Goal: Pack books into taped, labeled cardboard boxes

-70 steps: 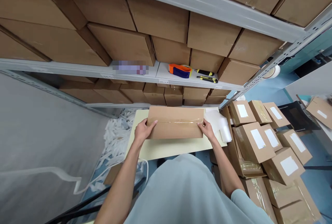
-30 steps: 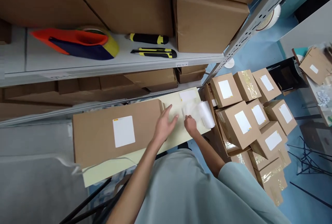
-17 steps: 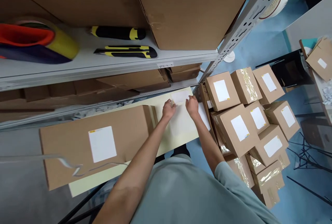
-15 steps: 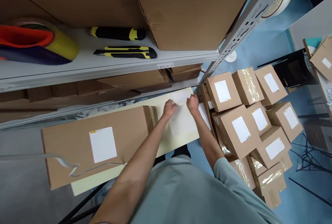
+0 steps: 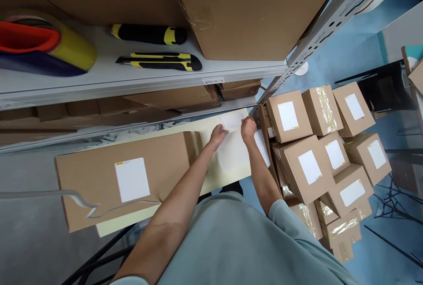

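Observation:
Over the pale yellow table board (image 5: 208, 179), both my hands are closed at the two sides of a thin whitish sheet (image 5: 232, 120). Whether it is paper or plastic I cannot make out. My left hand (image 5: 218, 135) pinches its near left edge with the fingertips. A fist is formed by my right hand (image 5: 248, 128) at the right edge. Below them a paler, see-through area (image 5: 233, 155) lies flat on the board. Left of my left forearm rests a long cardboard box (image 5: 99, 175) bearing a white label (image 5: 132, 179).
Cardboard boxes (image 5: 313, 168) with white labels are stacked at the right. Above the board runs a grey shelf (image 5: 109, 62) with two utility knives (image 5: 160, 61), tape rolls (image 5: 77, 51) and large boxes (image 5: 251, 12). A perforated metal post (image 5: 317, 40) stands at its end.
My view has shifted slightly. My hands stay close to the same spot, still closed at the whitish sheet, with the left fingers turned a little.

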Demonstrator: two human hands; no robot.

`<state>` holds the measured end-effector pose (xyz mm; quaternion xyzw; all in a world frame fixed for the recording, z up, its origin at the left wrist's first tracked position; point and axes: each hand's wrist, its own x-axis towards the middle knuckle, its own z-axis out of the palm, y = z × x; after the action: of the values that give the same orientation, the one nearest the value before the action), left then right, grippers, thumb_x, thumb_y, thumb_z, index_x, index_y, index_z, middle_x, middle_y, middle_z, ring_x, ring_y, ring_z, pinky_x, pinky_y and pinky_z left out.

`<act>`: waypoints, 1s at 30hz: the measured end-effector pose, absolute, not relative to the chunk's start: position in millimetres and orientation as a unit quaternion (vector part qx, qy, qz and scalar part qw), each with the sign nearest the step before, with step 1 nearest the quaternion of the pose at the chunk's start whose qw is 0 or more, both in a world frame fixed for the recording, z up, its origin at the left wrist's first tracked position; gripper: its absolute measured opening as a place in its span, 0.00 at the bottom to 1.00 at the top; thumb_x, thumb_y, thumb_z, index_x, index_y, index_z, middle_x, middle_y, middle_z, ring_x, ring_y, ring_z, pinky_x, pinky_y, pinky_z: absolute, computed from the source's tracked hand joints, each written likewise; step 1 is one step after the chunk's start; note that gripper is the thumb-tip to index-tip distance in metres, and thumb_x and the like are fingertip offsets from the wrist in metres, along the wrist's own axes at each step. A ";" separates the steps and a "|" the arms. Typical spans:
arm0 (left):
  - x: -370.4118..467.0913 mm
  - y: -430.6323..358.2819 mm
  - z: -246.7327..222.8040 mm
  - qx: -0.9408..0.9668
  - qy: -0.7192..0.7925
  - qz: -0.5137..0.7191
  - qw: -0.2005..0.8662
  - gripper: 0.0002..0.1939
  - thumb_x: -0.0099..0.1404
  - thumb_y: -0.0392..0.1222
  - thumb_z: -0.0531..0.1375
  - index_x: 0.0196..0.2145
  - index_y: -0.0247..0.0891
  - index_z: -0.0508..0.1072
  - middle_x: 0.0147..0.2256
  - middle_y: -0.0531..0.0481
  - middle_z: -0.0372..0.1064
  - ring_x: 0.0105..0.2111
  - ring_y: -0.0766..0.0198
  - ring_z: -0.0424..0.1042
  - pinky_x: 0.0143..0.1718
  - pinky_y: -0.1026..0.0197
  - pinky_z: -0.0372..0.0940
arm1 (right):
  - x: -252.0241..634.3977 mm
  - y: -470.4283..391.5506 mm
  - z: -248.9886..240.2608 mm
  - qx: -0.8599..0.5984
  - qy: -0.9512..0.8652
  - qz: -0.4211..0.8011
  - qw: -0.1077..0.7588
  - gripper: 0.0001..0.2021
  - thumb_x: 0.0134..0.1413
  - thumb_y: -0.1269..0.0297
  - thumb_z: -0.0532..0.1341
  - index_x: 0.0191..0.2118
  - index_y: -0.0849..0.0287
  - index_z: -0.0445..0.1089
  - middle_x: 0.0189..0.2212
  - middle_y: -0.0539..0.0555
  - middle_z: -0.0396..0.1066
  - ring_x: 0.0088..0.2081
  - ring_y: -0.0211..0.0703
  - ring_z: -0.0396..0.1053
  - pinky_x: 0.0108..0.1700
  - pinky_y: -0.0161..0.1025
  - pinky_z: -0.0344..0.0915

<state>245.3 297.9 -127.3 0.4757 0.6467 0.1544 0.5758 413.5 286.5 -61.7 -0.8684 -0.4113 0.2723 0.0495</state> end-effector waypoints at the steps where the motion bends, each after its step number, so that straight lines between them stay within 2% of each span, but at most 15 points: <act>1: 246.6 298.0 -126.6 0.466 0.650 0.152 0.580 0.21 0.63 0.38 0.66 0.54 0.37 0.74 0.54 0.38 0.79 0.53 0.54 0.78 0.56 0.55 0.71 | 413.7 287.1 -61.2 -0.866 -0.417 0.269 0.053 0.13 0.81 0.67 0.58 0.55 0.66 0.79 0.58 0.70 0.79 0.54 0.54 0.81 0.56 0.43 0.74; 7: 252.2 301.5 -119.8 0.443 0.667 0.152 0.580 0.18 0.63 0.36 0.68 0.51 0.36 0.77 0.52 0.39 0.81 0.55 0.51 0.79 0.60 0.52 0.70 | 408.2 284.9 -52.1 -0.850 -0.468 0.237 0.047 0.16 0.80 0.70 0.55 0.53 0.67 0.81 0.56 0.71 0.78 0.58 0.55 0.77 0.62 0.46 0.70; 12: 252.1 313.9 -110.7 0.452 0.679 0.186 0.548 0.21 0.70 0.48 0.68 0.56 0.35 0.79 0.57 0.35 0.80 0.58 0.48 0.78 0.62 0.52 0.69 | 389.1 274.5 -39.2 -0.830 -0.508 0.226 0.047 0.17 0.81 0.65 0.55 0.53 0.64 0.82 0.55 0.68 0.75 0.58 0.56 0.74 0.64 0.48 0.67; 15: 249.0 322.5 -109.9 0.458 0.679 0.188 0.542 0.19 0.72 0.52 0.66 0.52 0.36 0.81 0.51 0.39 0.83 0.54 0.50 0.79 0.57 0.53 0.70 | 384.0 271.9 -36.2 -0.822 -0.521 0.227 0.048 0.17 0.81 0.64 0.54 0.53 0.61 0.81 0.54 0.65 0.75 0.57 0.55 0.73 0.63 0.47 0.68; 17: 245.9 326.6 -113.2 0.459 0.686 0.169 0.539 0.14 0.70 0.50 0.66 0.46 0.37 0.81 0.44 0.40 0.83 0.50 0.49 0.80 0.54 0.53 0.71 | 388.7 274.9 -38.8 -0.836 -0.504 0.211 0.054 0.16 0.81 0.65 0.54 0.56 0.62 0.79 0.56 0.66 0.74 0.58 0.55 0.73 0.63 0.47 0.68; 21: 243.7 328.6 -125.8 0.466 0.692 0.132 0.535 0.05 0.63 0.42 0.66 0.36 0.39 0.78 0.34 0.44 0.79 0.43 0.50 0.78 0.48 0.53 0.69 | 407.0 287.6 -57.0 -0.860 -0.462 0.210 0.051 0.17 0.77 0.71 0.56 0.64 0.69 0.72 0.62 0.74 0.70 0.62 0.58 0.70 0.64 0.48 0.67; 25: 247.6 325.7 -134.6 0.487 0.681 0.122 0.533 0.02 0.61 0.39 0.64 0.33 0.39 0.76 0.31 0.48 0.75 0.40 0.54 0.75 0.46 0.56 0.68 | 411.9 292.0 -80.2 -0.843 -0.454 0.287 0.017 0.16 0.73 0.75 0.58 0.61 0.72 0.72 0.63 0.76 0.70 0.63 0.56 0.70 0.64 0.45 0.67; 30: 246.8 324.6 -129.0 0.512 0.684 0.113 0.507 0.03 0.60 0.35 0.64 0.34 0.38 0.77 0.34 0.46 0.76 0.40 0.55 0.74 0.47 0.57 0.68 | 398.9 285.1 -89.3 -0.835 -0.461 0.299 0.003 0.17 0.76 0.74 0.56 0.63 0.75 0.70 0.65 0.78 0.67 0.66 0.57 0.68 0.67 0.44 0.64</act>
<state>246.8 324.6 -129.0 0.5125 0.6840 0.1132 0.5066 398.9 285.1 -89.3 -0.8354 -0.4612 0.2989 0.0029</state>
